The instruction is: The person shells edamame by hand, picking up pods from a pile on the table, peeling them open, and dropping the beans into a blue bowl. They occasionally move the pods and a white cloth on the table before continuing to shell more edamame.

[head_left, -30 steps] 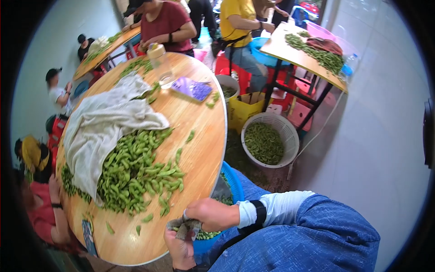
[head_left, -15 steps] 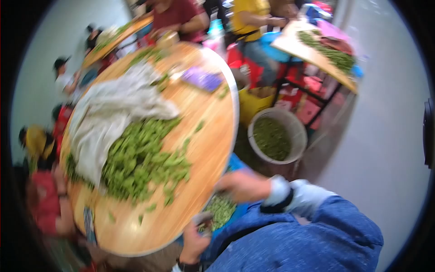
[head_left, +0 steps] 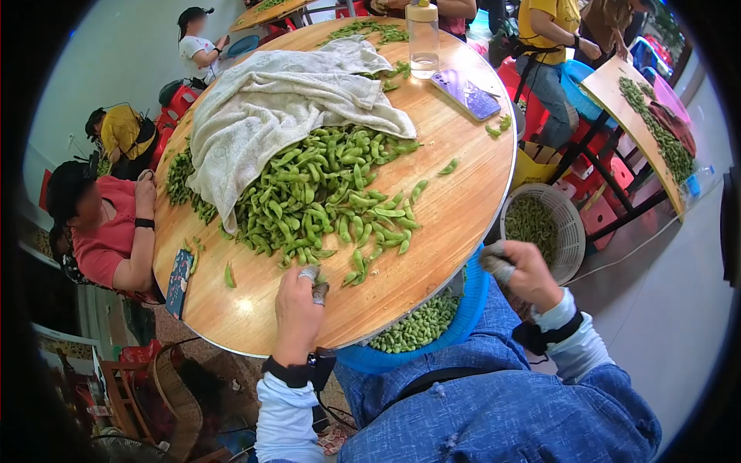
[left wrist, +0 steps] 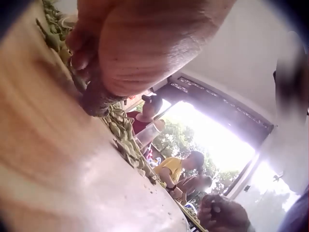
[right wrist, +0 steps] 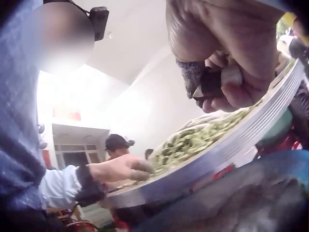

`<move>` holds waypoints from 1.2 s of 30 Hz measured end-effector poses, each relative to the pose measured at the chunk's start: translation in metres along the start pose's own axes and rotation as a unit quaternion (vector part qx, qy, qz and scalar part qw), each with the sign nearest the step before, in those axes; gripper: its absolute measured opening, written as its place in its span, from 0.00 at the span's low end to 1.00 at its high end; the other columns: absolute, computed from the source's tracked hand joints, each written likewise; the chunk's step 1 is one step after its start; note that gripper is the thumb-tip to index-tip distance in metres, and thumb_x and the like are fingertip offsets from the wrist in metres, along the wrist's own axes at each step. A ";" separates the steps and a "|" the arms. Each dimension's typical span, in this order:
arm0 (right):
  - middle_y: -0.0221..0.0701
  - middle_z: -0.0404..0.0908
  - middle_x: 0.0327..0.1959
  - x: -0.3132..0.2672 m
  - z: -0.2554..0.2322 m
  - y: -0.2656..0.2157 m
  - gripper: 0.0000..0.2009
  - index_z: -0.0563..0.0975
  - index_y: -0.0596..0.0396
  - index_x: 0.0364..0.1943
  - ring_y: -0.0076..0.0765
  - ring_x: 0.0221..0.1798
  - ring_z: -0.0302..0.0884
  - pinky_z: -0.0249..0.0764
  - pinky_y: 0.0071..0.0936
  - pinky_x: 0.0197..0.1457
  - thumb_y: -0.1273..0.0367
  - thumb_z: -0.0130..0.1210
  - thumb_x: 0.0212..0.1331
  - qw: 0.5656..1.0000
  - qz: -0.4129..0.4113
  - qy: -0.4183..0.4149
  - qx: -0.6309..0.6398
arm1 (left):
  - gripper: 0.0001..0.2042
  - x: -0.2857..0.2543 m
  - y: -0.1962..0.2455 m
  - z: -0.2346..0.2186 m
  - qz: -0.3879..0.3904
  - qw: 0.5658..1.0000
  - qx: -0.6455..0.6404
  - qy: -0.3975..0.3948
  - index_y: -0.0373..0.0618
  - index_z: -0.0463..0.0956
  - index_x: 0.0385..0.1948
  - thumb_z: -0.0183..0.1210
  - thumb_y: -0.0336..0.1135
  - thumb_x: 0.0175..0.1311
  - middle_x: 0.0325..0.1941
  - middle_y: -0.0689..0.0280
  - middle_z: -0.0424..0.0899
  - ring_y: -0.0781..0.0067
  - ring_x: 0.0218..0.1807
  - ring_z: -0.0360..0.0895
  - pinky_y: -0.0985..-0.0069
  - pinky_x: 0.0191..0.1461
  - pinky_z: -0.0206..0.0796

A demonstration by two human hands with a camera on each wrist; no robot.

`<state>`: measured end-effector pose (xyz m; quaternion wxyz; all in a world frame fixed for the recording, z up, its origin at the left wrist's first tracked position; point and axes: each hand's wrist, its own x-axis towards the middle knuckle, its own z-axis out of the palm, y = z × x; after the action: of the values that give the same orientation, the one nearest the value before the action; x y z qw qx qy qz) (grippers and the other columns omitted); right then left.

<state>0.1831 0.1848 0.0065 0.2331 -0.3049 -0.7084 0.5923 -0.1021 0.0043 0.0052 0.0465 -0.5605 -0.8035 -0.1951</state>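
Green edamame pods lie heaped on the round wooden table, partly under a pale cloth. My left hand is at the near edge of the table, just short of the stray pods, its fingers loosely bent. Grey wraps cover its thumb and a finger, and no pod shows between them. Over the right rim of the blue basin is my right hand, fingers curled in, with dark and pale wraps at the tips. Shelled beans fill the basin below the table edge.
A clear bottle and a purple phone stand and lie at the table's far right. Another phone is at the left edge. A white basket of pods is on the floor. A person sits at the left.
My hands were together over the basin and have parted. The left moved up to the table by the pods; the right moved away to the right. The head view has swung left.
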 end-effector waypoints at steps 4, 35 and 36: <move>0.33 0.79 0.29 0.010 0.043 -0.010 0.07 0.75 0.63 0.35 0.24 0.33 0.74 0.70 0.22 0.39 0.74 0.53 0.53 0.993 -0.044 -0.106 0.024 | 0.10 0.002 0.002 -0.002 -0.049 0.998 -0.009 -0.039 0.36 0.73 0.33 0.57 0.28 0.48 0.31 0.57 0.76 0.55 0.31 0.73 0.67 0.36 0.65; 0.33 0.75 0.31 0.025 0.080 -0.042 0.10 0.73 0.63 0.38 0.32 0.35 0.74 0.70 0.24 0.40 0.76 0.52 0.50 0.970 -0.160 -0.100 -0.151 | 0.06 -0.027 0.070 -0.002 -0.302 0.562 -0.744 -0.198 0.38 0.72 0.30 0.52 0.31 0.59 0.22 0.63 0.77 0.77 0.21 0.72 0.82 0.25 0.66; 0.32 0.76 0.32 0.023 0.079 -0.040 0.10 0.73 0.64 0.39 0.29 0.36 0.73 0.69 0.23 0.40 0.75 0.51 0.52 0.983 -0.105 -0.137 -0.060 | 0.05 -0.030 0.072 -0.001 -0.286 0.617 -0.713 -0.169 0.38 0.73 0.30 0.53 0.29 0.58 0.22 0.64 0.77 0.77 0.21 0.72 0.83 0.25 0.67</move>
<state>0.1062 0.1413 0.0297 0.1762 -0.1583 -0.7963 0.5567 -0.0253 -0.0011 0.0159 -0.5631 -0.1823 -0.5245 -0.6120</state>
